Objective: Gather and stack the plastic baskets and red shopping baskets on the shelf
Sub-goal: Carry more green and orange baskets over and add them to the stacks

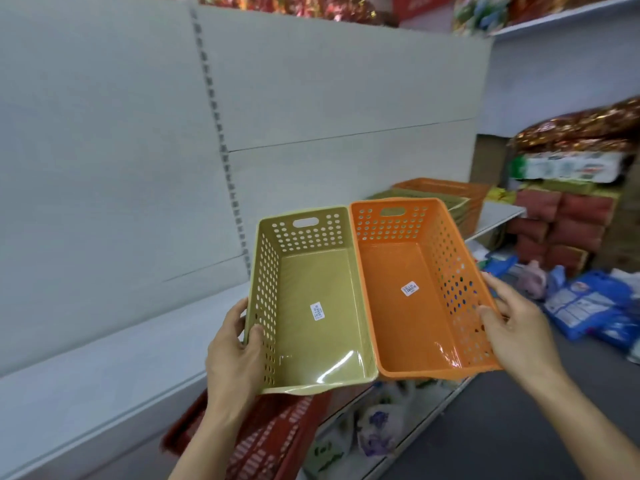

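Two held baskets (367, 299) hang above red shopping basket (273, 434).

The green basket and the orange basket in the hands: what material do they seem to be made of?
Green basket: it looks like moulded plastic with a smooth, glossy finish; its floor reflects light and its walls have punched round holes. Orange basket: apparently the same glossy plastic, with an identical hole pattern and a moulded handle slot.

You can't read the small labels (317, 311) inside the baskets. Your left hand (235, 355) and the green basket (311, 306) hide much of the red shopping basket (277, 434). The top-shelf goods (294, 5) are blurred and cropped.
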The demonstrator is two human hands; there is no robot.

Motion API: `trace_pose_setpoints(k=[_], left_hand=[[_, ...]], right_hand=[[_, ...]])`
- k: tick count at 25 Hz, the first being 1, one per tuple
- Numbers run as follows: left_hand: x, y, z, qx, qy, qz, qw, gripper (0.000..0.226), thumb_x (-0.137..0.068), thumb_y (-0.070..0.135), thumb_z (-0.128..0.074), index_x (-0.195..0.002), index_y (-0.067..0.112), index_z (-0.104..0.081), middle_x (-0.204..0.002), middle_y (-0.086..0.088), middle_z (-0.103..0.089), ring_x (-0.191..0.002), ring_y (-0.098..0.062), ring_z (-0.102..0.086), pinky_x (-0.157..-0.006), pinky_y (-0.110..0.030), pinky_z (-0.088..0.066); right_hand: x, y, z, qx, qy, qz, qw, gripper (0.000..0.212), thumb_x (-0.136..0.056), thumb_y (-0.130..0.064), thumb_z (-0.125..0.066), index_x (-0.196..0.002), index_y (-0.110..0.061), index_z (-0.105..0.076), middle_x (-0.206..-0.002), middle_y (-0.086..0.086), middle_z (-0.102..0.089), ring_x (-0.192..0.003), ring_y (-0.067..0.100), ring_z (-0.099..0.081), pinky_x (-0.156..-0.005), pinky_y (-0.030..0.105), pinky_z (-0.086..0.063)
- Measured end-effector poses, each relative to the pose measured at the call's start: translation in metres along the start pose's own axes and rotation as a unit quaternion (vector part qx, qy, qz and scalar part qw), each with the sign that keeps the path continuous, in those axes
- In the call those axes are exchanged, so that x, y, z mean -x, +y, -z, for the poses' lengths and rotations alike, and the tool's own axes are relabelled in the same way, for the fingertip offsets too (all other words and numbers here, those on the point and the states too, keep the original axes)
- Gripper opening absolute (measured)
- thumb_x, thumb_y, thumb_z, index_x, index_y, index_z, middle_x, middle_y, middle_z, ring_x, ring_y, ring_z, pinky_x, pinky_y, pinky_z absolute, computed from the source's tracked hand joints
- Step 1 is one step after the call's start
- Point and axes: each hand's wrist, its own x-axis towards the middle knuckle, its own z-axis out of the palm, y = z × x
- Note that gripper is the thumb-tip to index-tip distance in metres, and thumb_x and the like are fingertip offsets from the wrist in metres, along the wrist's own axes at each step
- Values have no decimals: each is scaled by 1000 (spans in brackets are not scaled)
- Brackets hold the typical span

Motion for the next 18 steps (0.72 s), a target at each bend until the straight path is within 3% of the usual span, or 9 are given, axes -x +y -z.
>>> trace_pose_setpoints(k=[4,6,7,10,12,14,18], left_hand=[[-40,31,-97,6,-22,-32,999,41,-89,20,-52,-115,52,-55,-104,15,-71,-85,-16,-71,-82,-47,-56],[-64,48,-150,14,-18,-56,998,43,-88,21,-52,-120,50,-54,-109,11,-71,-88,-16,-70,-85,-47,-55],[-76,57,-172,18,-14,-68,997,44,-87,21,-53,-121,49,-54,-109,11,-71,-89,-16,-70,-86,-47,-55],[-108,87,-242,33,-5,-80,996,44,-87,22,-53,-120,50,-53,-108,11,-71,-92,-15,-69,-86,-47,-55],[-125,104,-279,50,-4,-80,996,43,-85,27,-51,-121,51,-51,-111,10,-71,-94,-15,-70,-84,-49,-56],[-141,118,-305,55,-6,-78,995,44,-83,32,-49,-122,53,-50,-113,11,-71,-95,-17,-70,-82,-50,-57],[-177,144,-351,53,9,-92,994,45,-85,29,-49,-124,50,-51,-109,9,-72,-90,-18,-72,-80,-51,-58]], right_hand=[[-78,33,39,-22,44,-3,999,53,-86,-9,-53,-115,-54,-54,-90,-22,-72,-81,-7,-66,-88,51,-52],[-123,45,57,-15,64,6,998,50,-85,-19,-54,-116,-58,-51,-91,-20,-73,-95,6,-68,-95,55,-47],[-146,48,66,-16,72,11,997,50,-85,-20,-54,-122,-54,-51,-93,-18,-73,-97,14,-69,-94,55,-48],[-221,52,95,-19,74,32,997,53,-90,-6,-52,-132,-38,-51,-94,-12,-70,-76,8,-70,-80,48,-56],[-264,56,109,-28,81,41,996,54,-91,-6,-52,-132,-41,-50,-99,-6,-70,-78,14,-70,-80,49,-56],[-301,64,113,-45,74,49,995,52,-92,-6,-52,-136,-33,-49,-108,1,-69,-82,17,-69,-82,48,-55],[-376,76,113,-94,57,62,992,50,-94,-1,-50,-139,-21,-48,-97,-1,-67,-63,-8,-65,-59,24,-57]])
